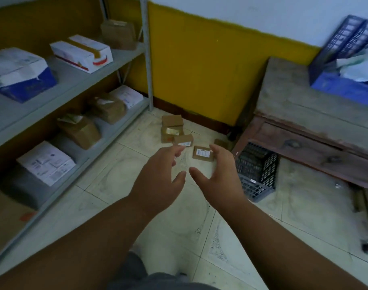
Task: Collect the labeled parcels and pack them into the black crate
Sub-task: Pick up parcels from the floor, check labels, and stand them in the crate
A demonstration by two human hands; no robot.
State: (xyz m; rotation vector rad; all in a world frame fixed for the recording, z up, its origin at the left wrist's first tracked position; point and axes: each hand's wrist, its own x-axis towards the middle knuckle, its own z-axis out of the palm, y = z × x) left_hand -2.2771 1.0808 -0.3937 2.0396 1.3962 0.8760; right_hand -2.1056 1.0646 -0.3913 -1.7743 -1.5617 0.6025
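From my seat the grey shelving (pixel 78 80) fills the left, the worn wooden table (pixel 308 105) the right, with the black crate (pixel 256 170) lying tipped on the floor under its edge. Between them, against the yellow wall, sits a small heap of brown parcels (pixel 172 128) — one labelled parcel (pixel 203 153) nearest. My left hand (pixel 158 178) and right hand (pixel 218 181) hover spread and empty above the tiles. I'd take that nearest one first — flat, by its edges.
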